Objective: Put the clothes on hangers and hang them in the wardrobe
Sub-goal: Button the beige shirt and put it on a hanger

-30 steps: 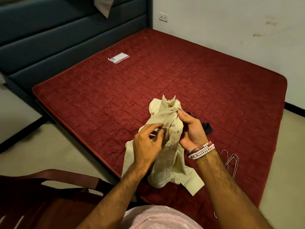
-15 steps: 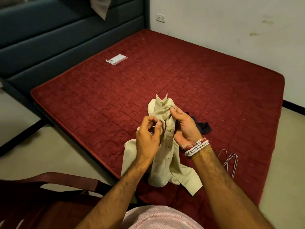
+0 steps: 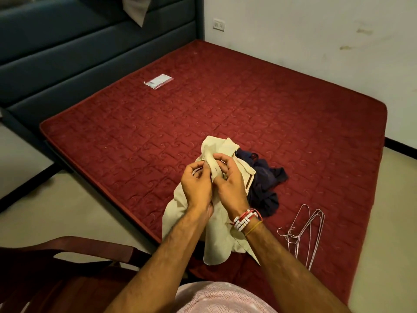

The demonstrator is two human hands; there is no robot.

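A cream shirt (image 3: 217, 240) hangs bunched in front of me over the near corner of the red mattress (image 3: 225, 105). My left hand (image 3: 198, 186) and my right hand (image 3: 230, 181) both pinch its front placket near the collar, fingertips close together. A dark navy garment (image 3: 264, 186) lies crumpled on the mattress just right of the shirt. Several thin wire hangers (image 3: 304, 233) lie flat on the mattress further right. No wardrobe is in view.
A dark blue padded headboard (image 3: 67, 48) runs along the left. A small clear packet (image 3: 159, 81) lies on the far mattress. A brown wooden chair (image 3: 67, 267) stands at the lower left. White wall with a socket (image 3: 218, 24) behind.
My hands have come closer together on the shirt's placket, nearer the collar. The shirt has shifted, showing more of the navy garment behind it.
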